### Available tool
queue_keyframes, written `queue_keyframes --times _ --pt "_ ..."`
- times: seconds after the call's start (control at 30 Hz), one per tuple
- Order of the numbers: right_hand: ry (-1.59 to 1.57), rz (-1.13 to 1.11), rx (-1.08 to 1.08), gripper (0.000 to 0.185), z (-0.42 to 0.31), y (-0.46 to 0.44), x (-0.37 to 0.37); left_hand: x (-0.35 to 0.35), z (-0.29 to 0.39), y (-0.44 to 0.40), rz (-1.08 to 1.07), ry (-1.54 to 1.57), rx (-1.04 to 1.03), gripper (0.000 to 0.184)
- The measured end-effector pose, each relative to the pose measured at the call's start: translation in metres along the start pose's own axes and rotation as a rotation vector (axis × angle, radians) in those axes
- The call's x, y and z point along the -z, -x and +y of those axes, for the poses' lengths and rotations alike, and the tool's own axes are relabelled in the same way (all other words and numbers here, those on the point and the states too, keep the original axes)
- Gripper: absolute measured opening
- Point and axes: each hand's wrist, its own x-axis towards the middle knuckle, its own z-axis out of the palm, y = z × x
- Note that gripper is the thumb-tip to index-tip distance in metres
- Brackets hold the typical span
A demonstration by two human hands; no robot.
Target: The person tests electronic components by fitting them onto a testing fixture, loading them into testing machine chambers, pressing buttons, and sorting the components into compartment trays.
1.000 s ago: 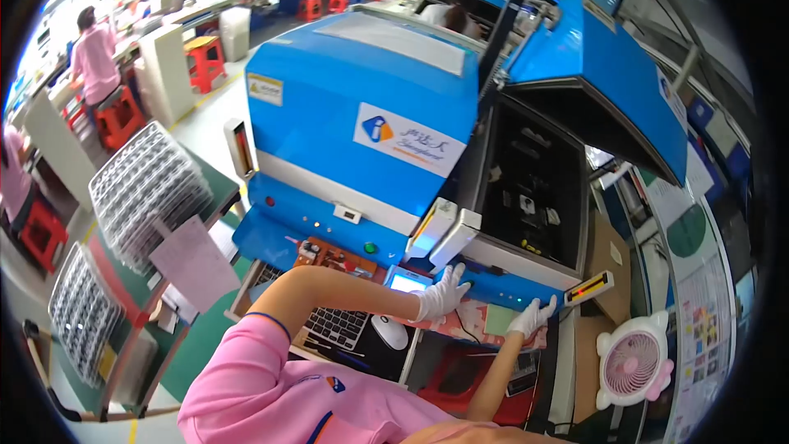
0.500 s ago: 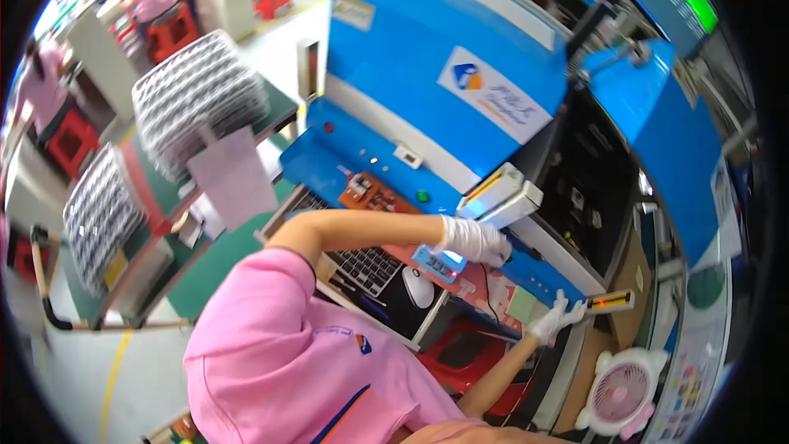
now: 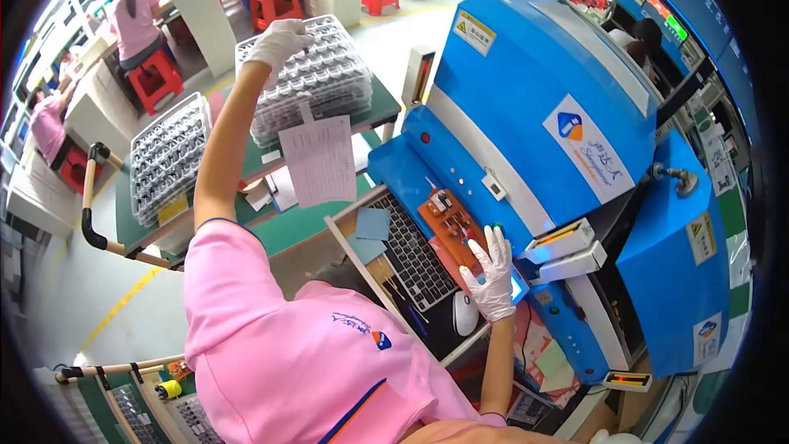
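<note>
L hand (image 3: 283,43), gloved, over top L part of tray stack (image 3: 316,74), fingers partly curled; can't tell if gripping. Stack sits at R end of green table (image 3: 383,105), w/ paper sheet (image 3: 319,162) at its near side; 2nd tray stack (image 3: 170,160) to L. R hand (image 3: 491,274), gloved, open, fingers spread, nr green btn (image 3: 498,228) & orange fixture (image 3: 448,226) at blue machine's (image 3: 526,107) front edge; contact unclear.

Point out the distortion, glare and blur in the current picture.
Head view: strong wide-angle curvature, with black rounding off the edges; the small screen beside the right hand glows nearly white; the upper-left background looks washed out; far-off workers are small and soft; writing on the hanging paper is too faint to read, while the logo on the blue machine stays fairly crisp.
</note>
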Motion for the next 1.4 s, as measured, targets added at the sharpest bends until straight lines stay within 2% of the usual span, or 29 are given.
queue_keyframes --times 0.07,0.13,0.2,0.27,0.4,0.53,0.63,0.77,0.9,0.97,1.03,1.07,1.17,1.23,1.3,1.37,1.4 --pt "0.019 -0.012 0.033 0.058 0.011 -0.008 -0.005 0.012 -0.052 -0.050 0.103 -0.482 -0.184 0.032" --pt "0.035 -0.019 0.051 0.060 0.012 -0.014 -0.006 0.006 -0.069 -0.081 0.110 -0.458 -0.122 0.034" --pt "0.010 0.005 -0.035 0.063 0.009 -0.016 -0.003 -0.002 -0.082 -0.103 0.114 -0.412 -0.007 0.039" --pt "-0.001 0.025 -0.078 0.065 0.007 -0.017 -0.005 -0.018 -0.082 -0.116 0.151 -0.423 0.024 0.038" --pt "0.013 0.148 -0.204 0.080 0.007 -0.012 -0.012 -0.045 -0.091 -0.136 0.211 -0.468 0.116 0.037" --pt "0.115 0.133 -0.275 0.093 0.010 -0.014 -0.012 -0.060 -0.094 -0.143 0.208 -0.513 0.165 0.037" --pt "0.236 0.006 -0.283 0.102 0.004 -0.019 -0.009 -0.062 -0.093 -0.143 0.228 -0.515 0.165 0.036" --pt "0.087 0.095 -0.313 0.103 0.011 -0.019 -0.014 -0.061 -0.092 -0.130 0.208 -0.474 0.139 0.037" --pt "0.169 0.046 -0.345 0.107 0.006 -0.021 -0.012 -0.040 -0.068 -0.114 0.175 -0.520 0.085 0.035" --pt "0.200 0.043 -0.334 0.108 0.006 -0.022 -0.011 -0.010 -0.053 -0.080 0.149 -0.266 -0.129 0.035" --pt "0.251 0.018 -0.313 0.109 0.007 -0.021 -0.012 0.028 -0.024 -0.016 0.321 -0.265 -0.157 0.032" --pt "0.254 0.025 -0.313 0.109 0.008 -0.021 -0.011 0.040 -0.029 0.012 0.509 -0.174 -0.175 0.034" --pt "0.086 0.114 -0.320 0.111 0.010 -0.019 -0.013 0.101 -0.053 0.102 0.562 -0.507 -0.032 0.029" --pt "0.096 0.100 -0.340 0.111 0.008 -0.019 -0.011 0.133 -0.131 0.154 0.481 -0.777 0.073 0.037" --pt "0.125 0.075 -0.378 0.111 0.004 -0.022 -0.010 0.130 -0.107 0.211 0.406 -0.934 0.622 0.045" --pt "0.128 0.077 -0.375 0.111 0.002 -0.022 -0.009 0.118 -0.093 0.246 0.283 -0.876 0.937 0.055" --pt "0.136 0.083 -0.374 0.110 0.001 -0.022 -0.009 0.116 -0.114 0.256 0.282 -0.874 0.953 0.055"
